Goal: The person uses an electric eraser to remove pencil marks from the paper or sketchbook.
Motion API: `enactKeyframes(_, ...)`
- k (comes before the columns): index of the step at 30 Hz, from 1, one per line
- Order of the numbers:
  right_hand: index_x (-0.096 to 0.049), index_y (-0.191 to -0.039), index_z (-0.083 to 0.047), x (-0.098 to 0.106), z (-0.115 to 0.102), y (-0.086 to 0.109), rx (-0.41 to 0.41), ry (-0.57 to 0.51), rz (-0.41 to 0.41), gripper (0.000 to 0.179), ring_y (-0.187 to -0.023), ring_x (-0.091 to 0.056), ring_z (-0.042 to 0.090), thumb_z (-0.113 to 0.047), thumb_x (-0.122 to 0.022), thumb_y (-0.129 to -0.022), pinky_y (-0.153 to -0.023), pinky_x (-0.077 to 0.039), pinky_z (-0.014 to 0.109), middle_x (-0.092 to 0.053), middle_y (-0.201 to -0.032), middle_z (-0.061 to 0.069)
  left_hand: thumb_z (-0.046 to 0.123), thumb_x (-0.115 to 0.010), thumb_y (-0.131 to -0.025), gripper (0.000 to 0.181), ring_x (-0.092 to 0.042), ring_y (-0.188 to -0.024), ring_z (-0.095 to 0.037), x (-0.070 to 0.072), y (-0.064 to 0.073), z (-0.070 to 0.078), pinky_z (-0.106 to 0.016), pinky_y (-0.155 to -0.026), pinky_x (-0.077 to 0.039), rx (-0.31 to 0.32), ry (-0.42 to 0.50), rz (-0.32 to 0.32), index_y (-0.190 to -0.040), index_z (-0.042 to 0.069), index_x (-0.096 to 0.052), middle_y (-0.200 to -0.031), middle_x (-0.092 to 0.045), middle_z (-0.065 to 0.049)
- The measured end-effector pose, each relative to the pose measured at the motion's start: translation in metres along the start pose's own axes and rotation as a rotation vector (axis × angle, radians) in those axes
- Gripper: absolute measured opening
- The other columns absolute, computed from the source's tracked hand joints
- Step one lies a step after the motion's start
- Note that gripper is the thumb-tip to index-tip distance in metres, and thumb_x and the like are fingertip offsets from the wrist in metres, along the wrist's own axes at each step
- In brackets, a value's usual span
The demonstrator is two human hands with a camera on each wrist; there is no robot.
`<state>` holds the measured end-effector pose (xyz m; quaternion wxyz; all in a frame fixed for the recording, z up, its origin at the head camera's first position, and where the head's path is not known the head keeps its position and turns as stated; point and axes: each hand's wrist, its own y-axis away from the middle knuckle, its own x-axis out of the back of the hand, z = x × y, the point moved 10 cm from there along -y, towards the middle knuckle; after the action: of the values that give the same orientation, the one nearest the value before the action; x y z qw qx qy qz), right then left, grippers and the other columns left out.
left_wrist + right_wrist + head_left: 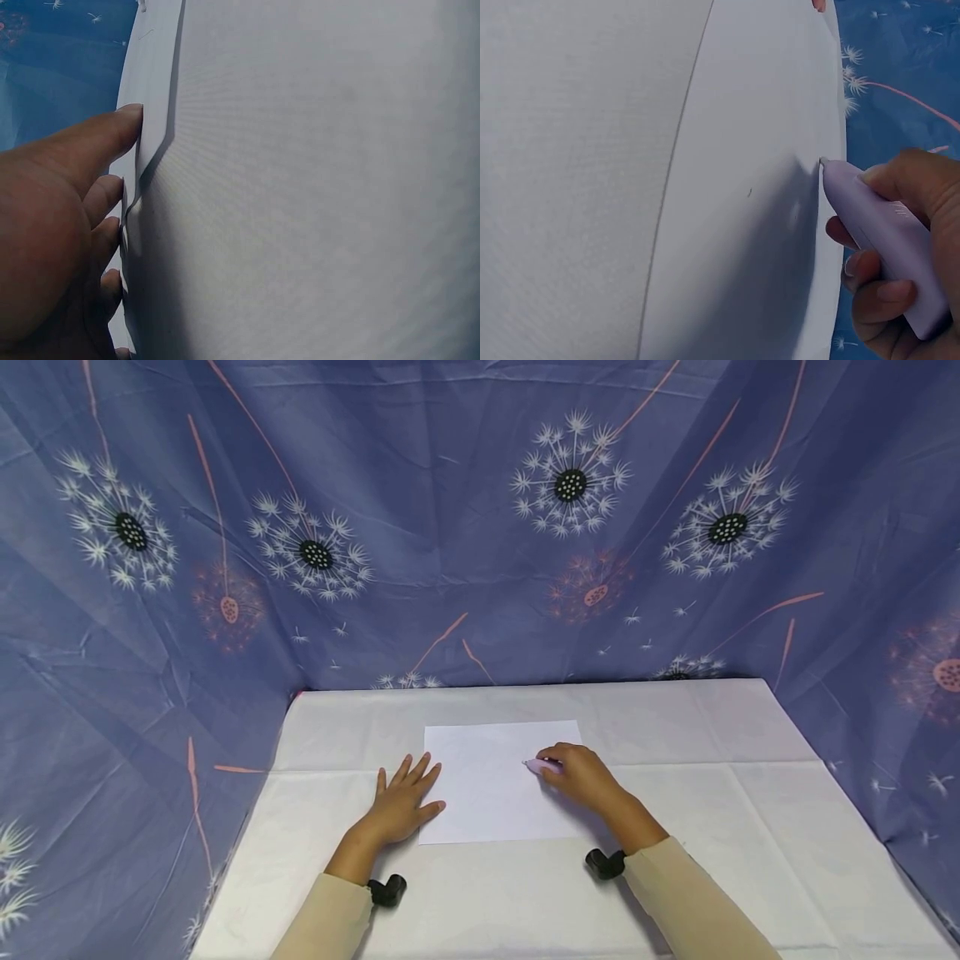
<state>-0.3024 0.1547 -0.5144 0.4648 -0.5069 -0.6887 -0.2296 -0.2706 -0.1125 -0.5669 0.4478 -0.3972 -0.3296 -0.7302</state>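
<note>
A white sheet of paper [480, 793] lies on the white-covered table. My left hand [403, 806] rests flat at its left edge with fingers spread, the thumb on the paper's edge in the left wrist view. Over the right part of the sheet, my right hand [585, 777] grips a chunky lavender pen-like tool [881, 240], thumb on top and fingers curled beneath. Its thin pale tip points left, right at the paper's surface. In the right wrist view a short dark mark [750, 192] shows on the paper, beside the hand's shadow.
The white cloth [697, 810] on the table has fold creases. Blue fabric with dandelion prints [435, 527] hangs behind and at both sides. A black wrist device [387, 891] sits at the left cuff, and another black device [604, 864] at the right cuff.
</note>
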Motion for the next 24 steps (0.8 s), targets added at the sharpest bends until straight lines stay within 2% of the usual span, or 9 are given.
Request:
enactKeyframes(4,-0.078,-0.108,-0.012,-0.0017,-0.0031,0.0001,0.017,-0.018,-0.027,0.02,-0.085,-0.065,0.012,-0.016,-0.076,-0.088,-0.08,-0.054,0.034,-0.076,-0.098,-0.001,0.044,-0.058,-0.101,0.068,-0.007,-0.159,-0.039,0.0001,0.0,0.0002,-0.074,-0.119,0.004,-0.001,0.001,0.0,-0.159,0.018,-0.034,-0.171,-0.017,-0.007)
enactKeyframes(24,-0.077,-0.106,-0.011,-0.001,-0.0064,-0.0014,0.039,-0.02,-0.044,0.018,-0.086,-0.066,0.013,-0.016,-0.075,-0.089,-0.081,-0.055,0.034,-0.076,-0.096,-0.001,0.044,-0.058,-0.101,0.068,-0.007,-0.158,-0.04,0.0019,0.0003,0.0012,-0.075,-0.119,0.003,0.0,-0.006,-0.002,-0.159,0.016,-0.034,-0.171,-0.017,-0.008)
